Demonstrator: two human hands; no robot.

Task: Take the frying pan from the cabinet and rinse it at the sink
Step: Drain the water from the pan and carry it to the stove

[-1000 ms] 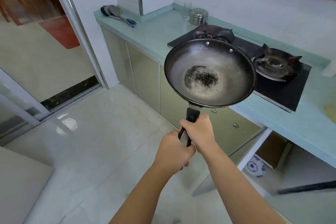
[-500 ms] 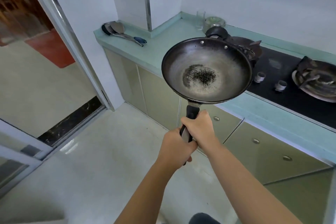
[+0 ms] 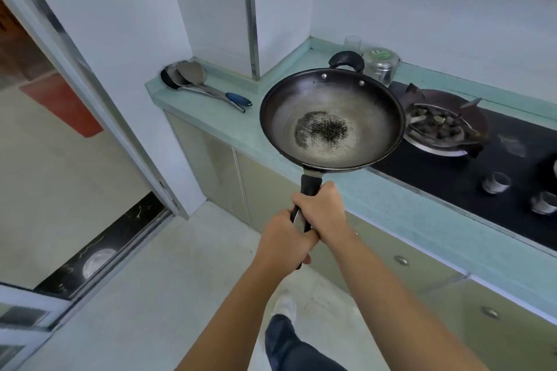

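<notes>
Frying pan (image 3: 331, 120) is carried level in the air over the worktop (image 3: 229, 126) edge; the sink is not in view. Risk: a swing toward 3 o'clock could knock the rim against the burner (image 3: 443, 126) close beside it, and any tilt could shed the dark crumbs (image 3: 327, 129) in its bowl. Both arms reach forward. The right hand (image 3: 322, 211) grips the handle (image 3: 310, 187) nearer the pan. The left hand (image 3: 284, 238) grips at 6 o'clock behind it. All fingers (image 3: 303, 202) are curled tight round the handle.
</notes>
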